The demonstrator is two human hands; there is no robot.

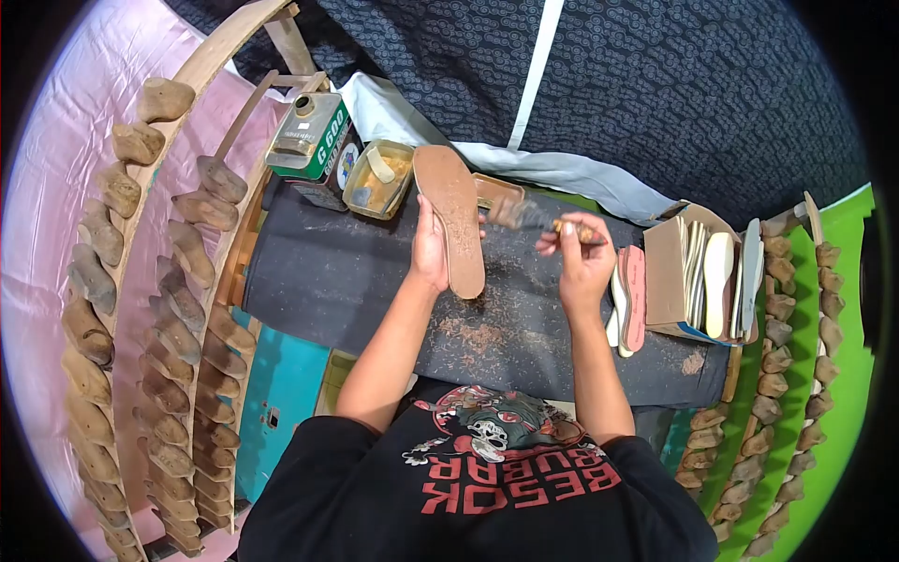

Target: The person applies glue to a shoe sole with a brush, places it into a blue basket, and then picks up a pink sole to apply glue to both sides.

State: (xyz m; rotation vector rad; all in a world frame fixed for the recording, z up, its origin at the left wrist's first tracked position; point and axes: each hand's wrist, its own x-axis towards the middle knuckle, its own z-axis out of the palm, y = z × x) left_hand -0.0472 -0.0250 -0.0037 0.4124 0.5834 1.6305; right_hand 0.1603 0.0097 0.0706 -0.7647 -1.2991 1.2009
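Metal can (314, 140), far left corner of tabletop (323, 258): "G 600", white on green; smaller lettering below it not surely legible. Black T-shirt (468, 525), at near edge: red capitals, inverted in this view, apparently "BESOK BUBAR". Pink insole (634, 290), toward right edge: small dark lettering, too fine to read.

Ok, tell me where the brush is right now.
In the head view, the brush is just right of centre, held in the right hand and pointing left towards the brown sole.
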